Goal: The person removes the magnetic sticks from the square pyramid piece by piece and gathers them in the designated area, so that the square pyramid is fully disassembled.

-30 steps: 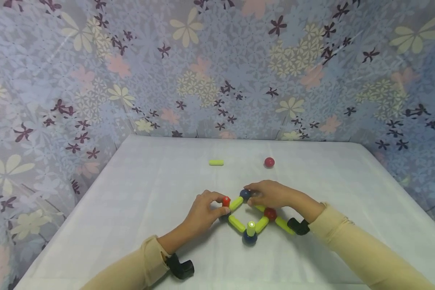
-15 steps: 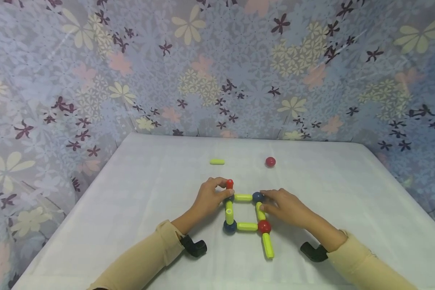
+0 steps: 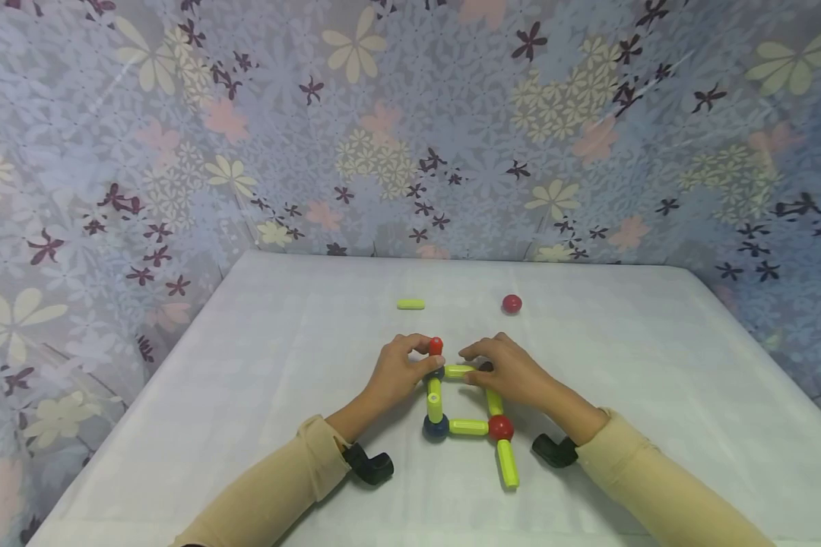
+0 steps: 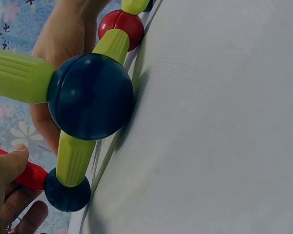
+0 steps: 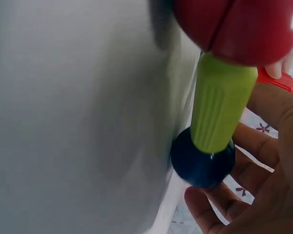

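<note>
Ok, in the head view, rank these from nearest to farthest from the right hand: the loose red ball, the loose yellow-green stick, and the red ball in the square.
From the right hand:
1. Red ball in the square, just below the hand, at the near right corner.
2. Loose red ball, farther back on the table.
3. Loose yellow-green stick, back and to the left.

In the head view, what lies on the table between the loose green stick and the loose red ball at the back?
Nothing: in the head view the white table is bare between the loose green stick and the loose red ball.
</note>
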`<control>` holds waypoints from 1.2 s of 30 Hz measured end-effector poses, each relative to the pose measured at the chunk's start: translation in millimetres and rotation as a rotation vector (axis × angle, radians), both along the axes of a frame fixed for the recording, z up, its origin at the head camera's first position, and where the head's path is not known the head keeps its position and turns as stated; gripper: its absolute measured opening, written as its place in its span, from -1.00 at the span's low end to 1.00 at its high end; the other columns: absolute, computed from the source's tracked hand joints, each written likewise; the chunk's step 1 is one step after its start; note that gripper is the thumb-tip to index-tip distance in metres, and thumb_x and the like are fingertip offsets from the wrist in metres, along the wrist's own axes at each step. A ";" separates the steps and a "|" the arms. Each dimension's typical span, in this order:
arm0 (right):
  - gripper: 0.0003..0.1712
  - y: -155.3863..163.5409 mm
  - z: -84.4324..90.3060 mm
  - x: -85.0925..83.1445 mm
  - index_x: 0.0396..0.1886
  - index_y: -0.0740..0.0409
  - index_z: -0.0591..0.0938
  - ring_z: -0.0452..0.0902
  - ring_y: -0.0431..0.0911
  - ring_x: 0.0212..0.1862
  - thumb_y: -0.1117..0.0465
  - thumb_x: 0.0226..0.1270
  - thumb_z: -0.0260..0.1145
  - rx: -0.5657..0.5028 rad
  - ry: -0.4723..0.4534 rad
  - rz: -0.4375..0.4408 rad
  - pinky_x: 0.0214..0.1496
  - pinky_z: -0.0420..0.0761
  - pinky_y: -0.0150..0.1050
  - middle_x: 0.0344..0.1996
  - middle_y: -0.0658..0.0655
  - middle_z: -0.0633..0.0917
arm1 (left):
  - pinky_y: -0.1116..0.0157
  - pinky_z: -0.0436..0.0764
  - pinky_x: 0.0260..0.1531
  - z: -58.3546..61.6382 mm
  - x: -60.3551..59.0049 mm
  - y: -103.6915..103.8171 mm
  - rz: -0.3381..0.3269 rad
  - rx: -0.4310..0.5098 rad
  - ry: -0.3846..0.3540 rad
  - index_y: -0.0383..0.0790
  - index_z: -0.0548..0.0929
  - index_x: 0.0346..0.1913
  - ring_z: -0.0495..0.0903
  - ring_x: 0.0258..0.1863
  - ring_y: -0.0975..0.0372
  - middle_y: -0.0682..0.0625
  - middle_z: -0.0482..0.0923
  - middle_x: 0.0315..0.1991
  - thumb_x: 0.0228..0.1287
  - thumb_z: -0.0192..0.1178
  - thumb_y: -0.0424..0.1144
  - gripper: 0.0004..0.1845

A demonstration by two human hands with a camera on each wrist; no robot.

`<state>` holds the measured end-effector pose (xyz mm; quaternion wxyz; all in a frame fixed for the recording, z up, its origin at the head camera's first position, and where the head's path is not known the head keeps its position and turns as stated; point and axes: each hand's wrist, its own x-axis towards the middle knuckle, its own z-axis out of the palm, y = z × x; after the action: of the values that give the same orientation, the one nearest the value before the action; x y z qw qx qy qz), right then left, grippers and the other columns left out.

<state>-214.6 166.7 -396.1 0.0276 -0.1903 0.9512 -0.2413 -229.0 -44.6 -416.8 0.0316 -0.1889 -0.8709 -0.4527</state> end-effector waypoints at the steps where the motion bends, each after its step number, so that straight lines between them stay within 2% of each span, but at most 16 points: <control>1: -0.56 -1.7 -1.1 -2.5 0.02 0.06 0.65 0.41 -0.12 -0.07 0.08 0.11 0.41 0.005 -0.003 0.007 -0.03 0.49 -0.17 -0.08 0.00 0.70 | 0.22 0.40 -0.08 -0.1 -0.1 0.1 0.000 0.000 -0.001 -0.12 0.66 -0.12 0.50 -0.13 0.16 0.04 0.70 -0.19 0.16 0.29 -0.06 -0.72; 6: -0.65 -6.6 -4.0 -9.5 -0.09 0.03 0.70 0.39 -0.16 -0.18 0.12 0.08 0.43 0.016 -0.017 0.035 -0.17 0.40 -0.30 -0.19 -0.05 0.73 | 0.26 0.38 -0.13 -0.2 0.1 0.1 0.002 0.007 0.006 -0.12 0.66 -0.13 0.50 -0.14 0.15 0.03 0.70 -0.20 0.16 0.29 -0.07 -0.73; 15: -0.72 1.2 -5.9 -8.7 -0.14 0.00 0.71 0.34 -0.17 -0.24 0.13 0.11 0.41 0.041 -0.043 0.019 -0.26 0.38 -0.33 -0.27 -0.09 0.70 | 0.22 0.40 -0.10 -0.2 0.7 -1.9 -0.004 0.012 0.021 -0.12 0.67 -0.16 0.52 -0.14 0.13 0.02 0.70 -0.23 0.13 0.31 -0.10 -0.75; 20: -0.72 11.6 -5.7 -5.8 -0.13 -0.01 0.71 0.34 -0.17 -0.23 0.13 0.11 0.41 0.049 -0.050 0.002 -0.25 0.38 -0.33 -0.26 -0.09 0.69 | 0.23 0.43 -0.13 -0.9 1.4 -7.1 0.003 -0.010 -0.025 -0.10 0.67 -0.17 0.51 -0.13 0.17 0.04 0.66 -0.24 0.11 0.33 -0.13 -0.77; 27: -0.72 22.0 -4.2 0.6 -0.12 -0.03 0.70 0.34 -0.16 -0.23 0.15 0.13 0.39 0.042 -0.060 -0.006 -0.26 0.39 -0.34 -0.27 -0.10 0.67 | 0.30 0.37 -0.26 -4.0 -0.8 -11.8 -0.016 -0.067 -0.119 -0.05 0.68 -0.18 0.43 -0.25 0.23 0.09 0.63 -0.32 0.07 0.34 -0.16 -0.79; 32: -0.72 24.6 -3.0 3.1 -0.11 -0.04 0.70 0.34 -0.16 -0.24 0.15 0.14 0.39 0.035 -0.067 -0.001 -0.28 0.37 -0.35 -0.27 -0.10 0.66 | 0.27 0.37 -0.20 -7.1 -2.6 -14.4 -0.046 -0.118 -0.103 -0.06 0.70 -0.19 0.44 -0.23 0.24 0.09 0.64 -0.31 0.07 0.35 -0.18 -0.80; 36: -0.65 23.2 -0.9 2.0 -0.05 -0.01 0.68 0.36 -0.14 -0.20 0.10 0.13 0.39 0.034 -0.046 0.031 -0.24 0.39 -0.34 -0.18 -0.06 0.70 | 0.25 0.37 -0.18 -6.7 -2.1 -15.4 -0.050 -0.134 -0.093 -0.06 0.71 -0.19 0.45 -0.22 0.24 0.08 0.65 -0.29 0.08 0.35 -0.18 -0.80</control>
<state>-212.6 189.9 -397.0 0.0566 -0.1990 0.9512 -0.2287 -231.1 -59.9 -423.5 -0.0329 -0.1911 -0.8948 -0.4022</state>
